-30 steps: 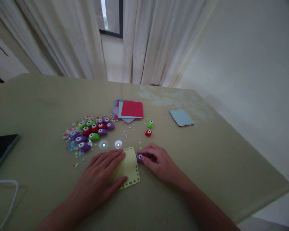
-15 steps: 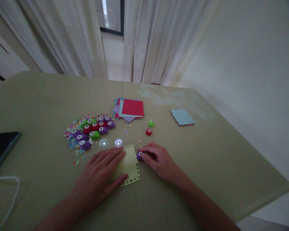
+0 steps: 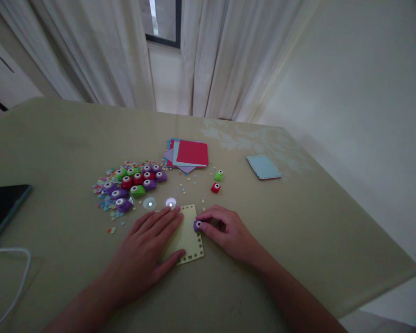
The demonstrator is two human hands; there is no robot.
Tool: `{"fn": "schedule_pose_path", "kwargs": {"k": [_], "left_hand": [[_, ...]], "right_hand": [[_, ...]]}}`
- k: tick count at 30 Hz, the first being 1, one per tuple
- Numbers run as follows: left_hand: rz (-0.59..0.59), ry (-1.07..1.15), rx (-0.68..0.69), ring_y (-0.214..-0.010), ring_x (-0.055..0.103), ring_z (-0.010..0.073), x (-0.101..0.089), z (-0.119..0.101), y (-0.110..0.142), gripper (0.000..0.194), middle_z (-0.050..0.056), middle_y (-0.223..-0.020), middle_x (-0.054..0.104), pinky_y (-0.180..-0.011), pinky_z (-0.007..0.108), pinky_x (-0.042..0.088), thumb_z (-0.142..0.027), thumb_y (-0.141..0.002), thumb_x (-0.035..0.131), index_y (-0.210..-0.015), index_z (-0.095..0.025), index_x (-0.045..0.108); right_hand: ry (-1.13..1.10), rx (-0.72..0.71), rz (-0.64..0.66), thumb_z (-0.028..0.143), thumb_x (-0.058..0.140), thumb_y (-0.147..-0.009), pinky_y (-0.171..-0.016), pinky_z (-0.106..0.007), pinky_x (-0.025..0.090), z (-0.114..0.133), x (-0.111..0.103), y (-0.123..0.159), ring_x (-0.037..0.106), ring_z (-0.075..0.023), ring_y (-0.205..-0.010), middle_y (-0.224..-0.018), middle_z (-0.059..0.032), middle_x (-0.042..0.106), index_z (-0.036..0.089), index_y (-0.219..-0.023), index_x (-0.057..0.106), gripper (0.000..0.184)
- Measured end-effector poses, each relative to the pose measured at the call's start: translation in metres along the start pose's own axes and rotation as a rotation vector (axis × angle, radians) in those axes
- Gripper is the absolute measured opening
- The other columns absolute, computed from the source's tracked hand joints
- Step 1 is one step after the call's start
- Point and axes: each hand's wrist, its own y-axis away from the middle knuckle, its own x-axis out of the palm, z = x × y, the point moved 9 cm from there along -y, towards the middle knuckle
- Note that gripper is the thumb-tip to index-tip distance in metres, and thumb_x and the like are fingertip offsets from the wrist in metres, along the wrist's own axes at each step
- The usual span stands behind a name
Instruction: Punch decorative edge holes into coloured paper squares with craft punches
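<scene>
My left hand lies flat with its fingers stretched over the left part of a pale yellow card. Small punched shapes run along the card's visible edges. Between the thumb and fingers of my right hand is a small purple paper punch with an eye-like round top. It sits at the card's right edge. Just beyond the card are a red punch and a green punch.
Several coloured punches lie among paper confetti on the left. Two clear discs rest beyond my left hand. Stacked coloured cards lie farther back, a light blue card to the right, a corded tablet-like device far left.
My right hand has shifted the purple punch slightly left, onto the card's right edge. My left hand still presses the card. The view has tilted a little.
</scene>
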Motion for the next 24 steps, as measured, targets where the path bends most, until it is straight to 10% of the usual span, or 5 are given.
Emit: {"fn": "schedule_pose_path", "kwargs": {"k": [24], "left_hand": [[0.037,0.049,-0.028,-0.155,0.049,0.0299,0.0083,0.003,0.0019,0.072,0.007,-0.172,0.049,-0.127,0.048,0.032,-0.059,-0.108,0.058,-0.169,-0.025,0.04]], "right_hand": [[0.008,0.062,0.032,0.036,0.077,-0.1,-0.071,-0.026,0.048,-0.0027,0.0032,0.0006,0.066,-0.0157,-0.081,-0.102,-0.0038,0.077,0.021,-0.11,0.083,0.019]]}}
